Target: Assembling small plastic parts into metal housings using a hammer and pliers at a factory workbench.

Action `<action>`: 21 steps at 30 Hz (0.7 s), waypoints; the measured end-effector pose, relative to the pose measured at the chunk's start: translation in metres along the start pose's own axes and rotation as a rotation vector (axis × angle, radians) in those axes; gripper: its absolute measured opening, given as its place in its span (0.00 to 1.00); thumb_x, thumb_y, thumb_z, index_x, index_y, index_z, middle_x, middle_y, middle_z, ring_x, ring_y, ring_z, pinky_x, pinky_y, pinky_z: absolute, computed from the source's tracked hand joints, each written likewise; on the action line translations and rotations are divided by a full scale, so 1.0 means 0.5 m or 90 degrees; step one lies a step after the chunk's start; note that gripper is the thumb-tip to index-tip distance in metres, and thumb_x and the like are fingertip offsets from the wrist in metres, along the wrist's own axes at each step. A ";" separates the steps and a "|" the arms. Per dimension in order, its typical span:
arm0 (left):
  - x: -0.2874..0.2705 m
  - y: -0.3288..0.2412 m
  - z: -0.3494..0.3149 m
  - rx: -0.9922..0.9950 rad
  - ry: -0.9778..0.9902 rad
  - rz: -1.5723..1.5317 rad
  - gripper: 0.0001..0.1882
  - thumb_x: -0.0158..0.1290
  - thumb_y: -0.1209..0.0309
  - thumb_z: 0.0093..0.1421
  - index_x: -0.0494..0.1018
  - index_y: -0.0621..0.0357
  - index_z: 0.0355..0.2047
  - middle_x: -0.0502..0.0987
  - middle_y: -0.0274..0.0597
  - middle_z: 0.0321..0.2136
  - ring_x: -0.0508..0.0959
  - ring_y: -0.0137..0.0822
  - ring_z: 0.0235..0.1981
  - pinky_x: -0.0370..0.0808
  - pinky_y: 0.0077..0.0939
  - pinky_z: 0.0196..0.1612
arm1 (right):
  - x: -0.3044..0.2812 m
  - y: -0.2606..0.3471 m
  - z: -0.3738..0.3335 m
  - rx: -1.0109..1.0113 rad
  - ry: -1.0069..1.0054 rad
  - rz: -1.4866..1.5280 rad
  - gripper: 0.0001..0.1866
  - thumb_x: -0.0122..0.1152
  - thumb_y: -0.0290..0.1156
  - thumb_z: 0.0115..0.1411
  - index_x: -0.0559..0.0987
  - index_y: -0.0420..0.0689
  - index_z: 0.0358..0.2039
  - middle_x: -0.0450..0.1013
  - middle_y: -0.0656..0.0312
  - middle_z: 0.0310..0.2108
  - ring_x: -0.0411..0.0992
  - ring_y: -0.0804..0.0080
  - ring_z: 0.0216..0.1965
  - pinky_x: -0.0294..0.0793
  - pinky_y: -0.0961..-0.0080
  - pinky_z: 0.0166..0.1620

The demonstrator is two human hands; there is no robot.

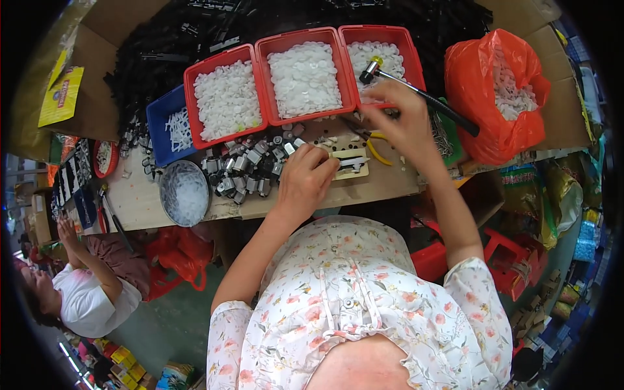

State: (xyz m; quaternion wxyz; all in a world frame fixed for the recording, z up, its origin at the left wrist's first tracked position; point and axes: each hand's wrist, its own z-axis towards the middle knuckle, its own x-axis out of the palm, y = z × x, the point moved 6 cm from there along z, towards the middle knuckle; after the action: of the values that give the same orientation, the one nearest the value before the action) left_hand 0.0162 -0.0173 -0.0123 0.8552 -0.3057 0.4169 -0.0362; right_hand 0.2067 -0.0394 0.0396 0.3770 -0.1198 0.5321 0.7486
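My right hand point(404, 116) holds a small hammer point(434, 101) with a black handle and shiny metal head. Its fingertips hang over the near edge of the right red bin point(421, 75), which holds small white plastic pieces. My left hand point(304, 177) is closed, its fingertips at the left end of a cream-coloured block point(356, 171). A black-and-white part point(351, 161) lies on that block; whatever the left fingertips pinch is hidden. Beside the left hand is a pile of small metal motor-like parts point(242, 170). Pliers with yellow handles point(377, 151) lie just right of the block.
Two more red bins point(265, 91) of white pieces, a blue bin point(152, 123) and a round metal bowl point(164, 198) stand leftward. An orange plastic bag point(465, 104) sits at right. Black parts point(149, 58) heap behind. Another person point(97, 296) sits at far left.
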 end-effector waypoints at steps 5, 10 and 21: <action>-0.004 -0.001 0.007 -0.012 -0.006 -0.025 0.09 0.62 0.77 0.50 0.77 0.61 0.32 0.73 0.41 0.30 0.74 0.43 0.35 0.72 0.36 0.36 | 0.002 -0.099 0.235 -0.111 -0.151 -0.301 0.11 0.64 0.29 0.55 0.80 0.39 0.38 0.76 0.55 0.33 0.76 0.62 0.37 0.75 0.68 0.41; -0.016 -0.001 0.011 -0.014 -0.024 -0.047 0.08 0.62 0.76 0.51 0.77 0.62 0.33 0.73 0.43 0.30 0.73 0.44 0.34 0.72 0.37 0.36 | 0.049 -0.256 0.377 -0.015 -0.105 -0.562 0.29 0.68 0.38 0.57 0.73 0.49 0.59 0.75 0.52 0.52 0.75 0.55 0.49 0.74 0.59 0.48; -0.072 0.081 0.001 -0.293 -0.206 -0.377 0.16 0.61 0.76 0.57 0.77 0.63 0.47 0.78 0.42 0.37 0.78 0.32 0.36 0.74 0.23 0.37 | -0.006 -0.089 0.142 0.158 0.098 0.261 0.13 0.67 0.26 0.56 0.80 0.40 0.42 0.76 0.68 0.34 0.73 0.83 0.37 0.73 0.84 0.42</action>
State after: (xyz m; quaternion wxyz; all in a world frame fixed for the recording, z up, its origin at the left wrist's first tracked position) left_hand -0.0150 0.0271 -0.0096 0.7717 -0.5977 0.1678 -0.1379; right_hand 0.2552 0.0291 0.0386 0.1871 -0.0188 0.6606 0.7268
